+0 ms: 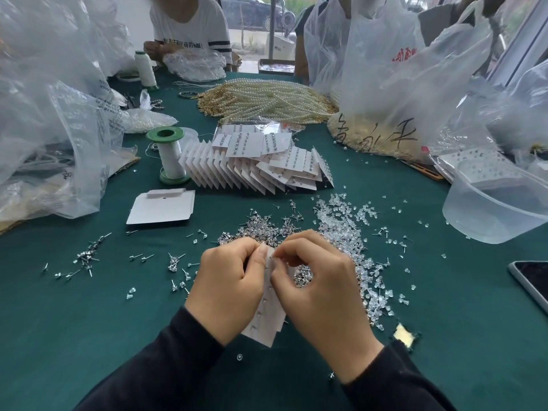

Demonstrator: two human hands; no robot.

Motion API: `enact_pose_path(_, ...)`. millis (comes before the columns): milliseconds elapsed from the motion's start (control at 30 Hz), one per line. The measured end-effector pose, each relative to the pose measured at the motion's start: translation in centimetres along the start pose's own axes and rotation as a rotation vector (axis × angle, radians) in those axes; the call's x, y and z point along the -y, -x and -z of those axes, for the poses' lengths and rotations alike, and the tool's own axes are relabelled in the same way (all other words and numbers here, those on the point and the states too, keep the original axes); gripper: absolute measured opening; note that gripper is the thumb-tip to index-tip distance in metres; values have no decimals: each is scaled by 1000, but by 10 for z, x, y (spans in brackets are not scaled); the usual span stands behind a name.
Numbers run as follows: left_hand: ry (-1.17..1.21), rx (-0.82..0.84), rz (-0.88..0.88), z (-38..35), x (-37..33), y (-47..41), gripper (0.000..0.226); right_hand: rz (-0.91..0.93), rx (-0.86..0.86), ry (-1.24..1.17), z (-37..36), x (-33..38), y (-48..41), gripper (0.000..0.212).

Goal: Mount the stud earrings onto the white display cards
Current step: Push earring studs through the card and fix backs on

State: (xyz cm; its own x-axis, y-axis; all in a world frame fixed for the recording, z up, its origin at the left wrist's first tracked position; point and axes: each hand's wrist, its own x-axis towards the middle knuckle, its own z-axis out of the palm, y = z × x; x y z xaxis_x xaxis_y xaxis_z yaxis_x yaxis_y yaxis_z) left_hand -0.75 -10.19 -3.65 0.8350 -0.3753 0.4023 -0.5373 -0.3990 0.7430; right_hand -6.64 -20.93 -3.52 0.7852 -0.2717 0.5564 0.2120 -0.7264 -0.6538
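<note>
A white display card (pixel 267 314) stands on edge between my two hands above the green table, with a row of studs along it. My left hand (pixel 228 289) grips the card from the left, thumb on its top edge. My right hand (pixel 317 295) pinches a small stud earring (pixel 272 257) against the card's upper edge. A pile of loose silver stud earrings (pixel 261 226) lies just beyond my hands. Clear plastic earring backs (pixel 344 229) are heaped to the right. A blank white card (pixel 161 207) lies to the left. Filled cards (pixel 261 161) are stacked in rows further back.
A green-ended thread spool (pixel 169 155) stands left of the filled cards. A clear plastic tub (pixel 498 203) and a phone (pixel 533 280) sit at the right. Pearl strands (pixel 267 96) and plastic bags (pixel 53 114) crowd the back and left. Two people sit opposite.
</note>
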Motion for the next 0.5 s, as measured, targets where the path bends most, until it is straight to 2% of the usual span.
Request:
enact_pose_path(333,6,34,6,2,-1,1,39,51,-13,29,-2,-1,1,6)
enact_pose_path(433,163,110,99,6,-5,-2,38,48,-18,14,0,-4,0,8)
enact_pose_path(500,423,219,227,8,-9,-5,40,-5,-39,-77,5,-8,-2,10)
